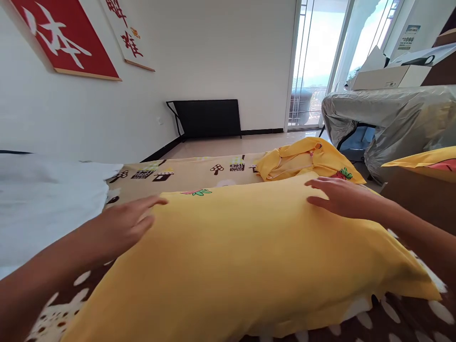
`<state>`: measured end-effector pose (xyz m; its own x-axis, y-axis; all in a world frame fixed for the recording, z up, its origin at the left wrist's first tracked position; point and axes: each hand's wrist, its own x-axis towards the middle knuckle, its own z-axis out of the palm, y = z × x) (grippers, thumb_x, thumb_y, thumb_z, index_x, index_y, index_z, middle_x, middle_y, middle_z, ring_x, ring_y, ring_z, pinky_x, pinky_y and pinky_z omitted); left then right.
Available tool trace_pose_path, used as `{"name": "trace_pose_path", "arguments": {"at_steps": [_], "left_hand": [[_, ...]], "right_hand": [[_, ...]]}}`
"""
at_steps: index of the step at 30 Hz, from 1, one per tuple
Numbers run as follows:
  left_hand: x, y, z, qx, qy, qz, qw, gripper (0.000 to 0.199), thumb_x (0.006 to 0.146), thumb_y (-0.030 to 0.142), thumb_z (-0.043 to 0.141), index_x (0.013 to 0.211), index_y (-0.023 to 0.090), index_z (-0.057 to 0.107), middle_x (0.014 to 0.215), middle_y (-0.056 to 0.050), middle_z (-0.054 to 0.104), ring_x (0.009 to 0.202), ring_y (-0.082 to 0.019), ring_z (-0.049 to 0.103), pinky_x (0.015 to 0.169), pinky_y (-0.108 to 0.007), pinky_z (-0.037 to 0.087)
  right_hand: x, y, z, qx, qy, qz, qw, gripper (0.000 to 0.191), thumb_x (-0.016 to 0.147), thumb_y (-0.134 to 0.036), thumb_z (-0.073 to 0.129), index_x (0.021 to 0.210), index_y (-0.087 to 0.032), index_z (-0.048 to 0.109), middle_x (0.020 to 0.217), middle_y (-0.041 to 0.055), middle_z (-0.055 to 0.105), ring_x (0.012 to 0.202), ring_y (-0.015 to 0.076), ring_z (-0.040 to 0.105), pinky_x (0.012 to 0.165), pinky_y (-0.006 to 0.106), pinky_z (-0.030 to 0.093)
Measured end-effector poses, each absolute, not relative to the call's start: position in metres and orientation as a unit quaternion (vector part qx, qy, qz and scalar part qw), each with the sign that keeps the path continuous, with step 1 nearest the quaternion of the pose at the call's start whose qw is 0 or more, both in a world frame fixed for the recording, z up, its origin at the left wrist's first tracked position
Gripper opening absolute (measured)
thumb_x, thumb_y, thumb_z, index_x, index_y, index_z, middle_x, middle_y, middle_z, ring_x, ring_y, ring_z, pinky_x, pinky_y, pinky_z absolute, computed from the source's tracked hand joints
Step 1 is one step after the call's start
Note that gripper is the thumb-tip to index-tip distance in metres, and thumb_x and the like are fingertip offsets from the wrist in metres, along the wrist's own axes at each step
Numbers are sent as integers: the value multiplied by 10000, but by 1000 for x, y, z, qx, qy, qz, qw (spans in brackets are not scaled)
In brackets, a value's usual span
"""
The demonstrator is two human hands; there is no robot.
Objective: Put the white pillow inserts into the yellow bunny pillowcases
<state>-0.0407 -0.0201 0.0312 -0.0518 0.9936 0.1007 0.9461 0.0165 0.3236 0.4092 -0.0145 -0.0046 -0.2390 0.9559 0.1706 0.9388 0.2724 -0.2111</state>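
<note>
A large, plump yellow pillow [235, 251] lies across a brown and beige patterned bed cover [192, 170]. My left hand [130, 221] is at the pillow's upper left edge, fingers apart, with nothing held in it. Over the upper right part of the pillow, my right hand [331, 194] rests or hovers with its fingers spread; it holds nothing. Beyond that hand lies a crumpled yellow cloth [302, 154] with a strawberry print. A small strawberry print also shows at the pillow's far edge.
White cloth [46, 204] lies at the left. At the right are a brown box [416, 194] with yellow fabric on top and a plastic-covered table [392, 107] bearing white boxes [381, 77]. A black panel [210, 118] leans against the far wall beside a glass door.
</note>
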Motion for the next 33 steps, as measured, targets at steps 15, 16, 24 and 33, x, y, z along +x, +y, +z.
{"name": "trace_pose_path", "arguments": {"at_steps": [15, 16, 24, 33], "left_hand": [[80, 116, -47, 810, 562, -6, 169, 582, 867, 570, 226, 1148, 232, 607, 1241, -75, 619, 1120, -246, 563, 928, -334, 428], [71, 119, -47, 802, 569, -5, 184, 604, 859, 597, 224, 1173, 242, 598, 1263, -65, 607, 1142, -251, 552, 945, -342, 420], [14, 133, -49, 734, 635, 8, 243, 743, 804, 714, 248, 1268, 235, 575, 1378, -65, 516, 1259, -290, 478, 1040, -373, 372], [6, 131, -50, 736, 643, 29, 209, 729, 784, 737, 280, 1219, 259, 616, 1374, -42, 521, 1255, -285, 487, 1020, -344, 404]], "right_hand": [[299, 114, -53, -482, -857, 174, 55, 464, 939, -494, 306, 1106, -208, 631, 1164, 85, 650, 1070, 241, 579, 894, 330, 404], [308, 117, -53, -489, -850, 187, 54, 475, 931, -518, 310, 1086, -211, 639, 1158, 88, 650, 1069, 249, 575, 895, 337, 402], [381, 133, -63, -533, -810, 229, 85, 514, 906, -600, 303, 1034, -249, 656, 1155, 45, 655, 1044, 232, 586, 871, 318, 425], [392, 124, -61, -548, -803, 204, 113, 486, 903, -575, 318, 945, -244, 672, 998, 37, 697, 889, 211, 618, 774, 303, 436]]}}
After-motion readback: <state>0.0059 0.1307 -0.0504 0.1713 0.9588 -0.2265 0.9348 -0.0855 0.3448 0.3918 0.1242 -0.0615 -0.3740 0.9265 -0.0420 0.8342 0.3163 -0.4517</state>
